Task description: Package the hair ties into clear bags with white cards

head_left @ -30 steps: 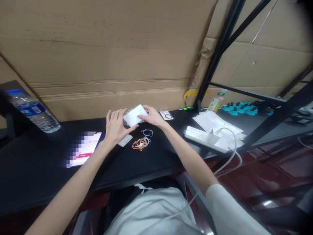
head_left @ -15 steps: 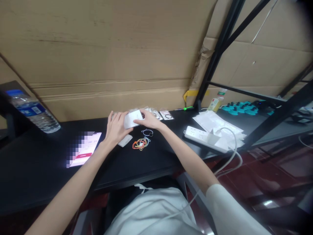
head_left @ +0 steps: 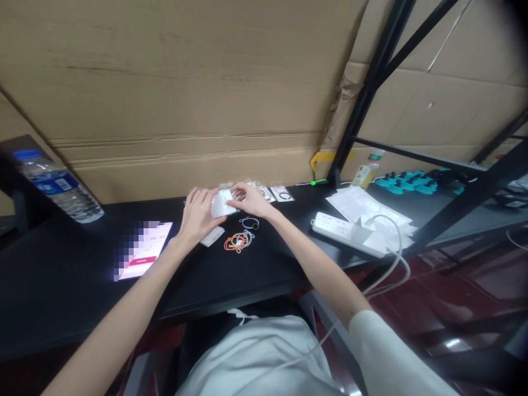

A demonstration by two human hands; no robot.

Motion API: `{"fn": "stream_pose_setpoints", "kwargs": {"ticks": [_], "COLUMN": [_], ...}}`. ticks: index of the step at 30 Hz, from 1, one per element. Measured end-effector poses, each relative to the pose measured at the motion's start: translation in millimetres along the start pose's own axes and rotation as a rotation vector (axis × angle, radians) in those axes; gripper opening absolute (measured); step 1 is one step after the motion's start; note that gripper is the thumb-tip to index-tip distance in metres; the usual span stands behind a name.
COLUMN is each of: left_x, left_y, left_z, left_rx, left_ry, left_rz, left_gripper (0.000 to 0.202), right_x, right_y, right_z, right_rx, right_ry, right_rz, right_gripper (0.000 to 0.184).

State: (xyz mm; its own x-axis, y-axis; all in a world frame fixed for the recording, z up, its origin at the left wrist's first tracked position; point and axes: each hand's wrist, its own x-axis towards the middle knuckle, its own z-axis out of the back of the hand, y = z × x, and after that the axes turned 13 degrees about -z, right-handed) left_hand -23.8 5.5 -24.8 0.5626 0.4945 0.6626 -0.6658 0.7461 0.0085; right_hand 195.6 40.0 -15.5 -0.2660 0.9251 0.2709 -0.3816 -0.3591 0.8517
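Observation:
My left hand (head_left: 197, 217) and my right hand (head_left: 249, 200) meet at the back middle of the black table (head_left: 61, 286), both closed on a small white packet (head_left: 221, 203) held between them. Just in front of the hands lie a bundle of coloured elastic rings (head_left: 237, 241), a pale blue ring (head_left: 249, 223) and a small white card (head_left: 211, 236). Clear little bags with rings inside (head_left: 281, 193) rest behind my right hand by the cardboard wall.
A lit phone (head_left: 143, 250) lies left of my left arm. A water bottle (head_left: 58, 187) lies at the far left. A white power strip (head_left: 344, 230) with its cable, white papers (head_left: 363, 206), teal clips (head_left: 406, 181) and a black metal frame (head_left: 371, 71) stand to the right.
The white packet has been drawn in between both hands and now looks smaller, partly covered by my fingers. My right hand shifted slightly left; more clear bags show behind it.

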Motion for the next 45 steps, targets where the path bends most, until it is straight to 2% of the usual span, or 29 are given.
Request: {"fn": "stream_pose_setpoints", "kwargs": {"ticks": [6,11,13,17,22,24,27,29,31,33,36,39,45], "left_x": [0.7,0.3,-0.1,-1.0,-2.2,-2.3,-2.0,-1.6,-1.4,-1.2,-1.2,-1.2,-1.4], "left_y": [-0.8,1.4,2.5,3.2,1.7,1.3,1.3,1.3,1.0,0.7,0.7,1.0,1.0], "left_z": [1.9,2.6,1.8,-0.7,-1.7,-1.3,-0.1,0.8,1.4,1.4,0.0,-1.5,-2.1], "left_rx": [-0.080,-0.056,-0.012,0.073,0.073,0.068,0.081,0.092,0.096,0.099,0.108,0.110,0.125], "left_ry": [-0.018,-0.037,-0.045,-0.048,-0.035,-0.029,-0.029,-0.029,-0.032,-0.046,-0.071,-0.084,-0.091], "left_rz": [0.019,0.010,-0.008,-0.062,-0.087,-0.081,-0.050,-0.026,-0.003,0.011,0.005,-0.007,-0.025], "left_gripper": [0.060,0.057,0.056,0.052,0.055,0.056,0.054,0.052,0.050,0.049,0.046,0.042,0.046], "right_x": [-4.9,-3.2,-0.7,1.6,-2.1,-2.9,-3.2,-4.4,-7.2,-11.0,-15.4,-15.8,-11.2], "right_y": [6.1,4.4,1.2,-3.2,-0.9,-0.6,-0.8,1.2,5.8,11.6,17.6,17.3,13.1], "right_z": [3.3,4.7,3.5,0.0,-2.9,-3.8,-4.3,-3.9,-3.4,-3.8,-7.9,-14.5,-19.1], "right_rx": [-0.071,0.010,0.049,0.030,0.042,0.008,-0.052,-0.093,-0.160,-0.249,-0.331,-0.357,-0.265], "right_ry": [0.031,0.144,0.149,0.079,0.090,0.064,-0.056,-0.170,-0.269,-0.308,-0.271,-0.220,-0.196], "right_rz": [-0.001,-0.028,-0.025,0.023,0.031,0.037,0.058,0.077,0.105,0.146,0.205,0.202,0.151], "right_gripper": [0.027,0.026,0.026,0.028,0.024,0.030,0.046,0.049,0.038,0.026,0.021,0.015,0.006]}}
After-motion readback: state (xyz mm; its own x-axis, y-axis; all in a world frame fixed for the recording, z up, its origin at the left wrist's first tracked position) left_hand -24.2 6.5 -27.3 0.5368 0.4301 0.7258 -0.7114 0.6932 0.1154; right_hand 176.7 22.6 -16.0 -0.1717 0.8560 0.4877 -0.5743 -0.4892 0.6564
